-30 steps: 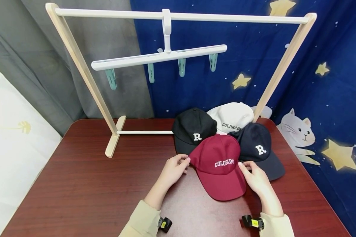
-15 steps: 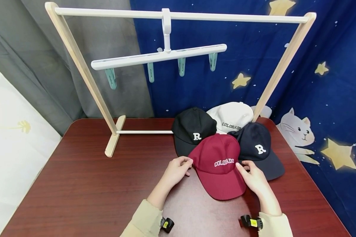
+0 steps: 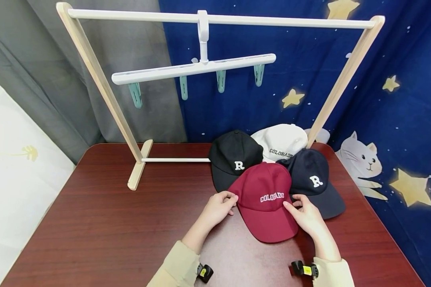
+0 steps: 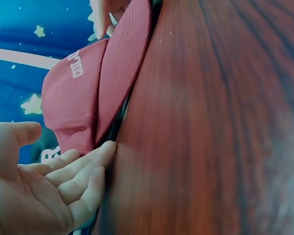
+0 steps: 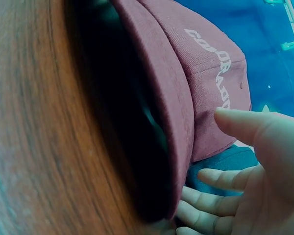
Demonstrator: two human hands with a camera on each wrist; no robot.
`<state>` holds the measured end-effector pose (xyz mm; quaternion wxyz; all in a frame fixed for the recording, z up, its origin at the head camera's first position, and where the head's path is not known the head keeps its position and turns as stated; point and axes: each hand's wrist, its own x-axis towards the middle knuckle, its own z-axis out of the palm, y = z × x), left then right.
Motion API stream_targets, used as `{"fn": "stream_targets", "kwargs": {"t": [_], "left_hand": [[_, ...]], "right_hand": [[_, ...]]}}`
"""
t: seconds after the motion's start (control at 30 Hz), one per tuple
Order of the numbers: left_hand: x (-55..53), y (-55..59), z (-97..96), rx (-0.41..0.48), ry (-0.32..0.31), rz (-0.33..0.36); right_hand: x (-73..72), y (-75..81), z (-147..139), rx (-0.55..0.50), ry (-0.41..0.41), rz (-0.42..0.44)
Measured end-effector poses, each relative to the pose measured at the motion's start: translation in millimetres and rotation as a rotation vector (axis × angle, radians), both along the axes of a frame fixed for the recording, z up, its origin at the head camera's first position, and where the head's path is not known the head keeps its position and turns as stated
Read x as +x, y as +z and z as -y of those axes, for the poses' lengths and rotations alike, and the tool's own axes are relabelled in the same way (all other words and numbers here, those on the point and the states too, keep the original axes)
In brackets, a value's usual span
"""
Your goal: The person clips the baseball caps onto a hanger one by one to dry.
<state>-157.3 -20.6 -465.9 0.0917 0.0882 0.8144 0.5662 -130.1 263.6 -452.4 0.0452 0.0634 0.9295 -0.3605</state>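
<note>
A red baseball cap (image 3: 263, 191) lettered COLORADO lies at the front of a group of caps, brim toward me. My left hand (image 3: 218, 208) is at its left edge; in the left wrist view the fingers (image 4: 83, 176) are loosely extended at the cap's lower side, thumb apart. At the right edge is my right hand (image 3: 306, 215). Its thumb (image 5: 235, 122) is near the lettering and its fingers reach beside the brim, spread from the thumb. Behind are a black cap (image 3: 233, 155) with an R, a white cap (image 3: 281, 139) and a navy cap (image 3: 309, 171).
A wooden stand with a white top rail (image 3: 140, 16) spans the back of the table (image 3: 104, 223). From the rail hangs a white hanger (image 3: 158, 74) with several teal clips (image 3: 135, 95). Curtains stand behind.
My left hand has moved slightly right along the red cap's edge. My right thumb has shifted a little left and down over the cap. The caps stay in place.
</note>
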Motion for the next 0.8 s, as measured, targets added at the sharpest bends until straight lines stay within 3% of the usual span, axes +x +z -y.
{"fn": "stream_targets", "kwargs": {"t": [0.47, 0.8], "left_hand": [[1.2, 1.4, -5.8, 0.007, 0.009, 0.010], [3.5, 4.3, -7.6, -0.040, -0.009, -0.005]], "right_hand": [[-0.6, -4.6, 1.2, 0.006, 0.020, -0.024], [-0.3, -5.0, 1.5, -0.021, 0.037, -0.022]]}}
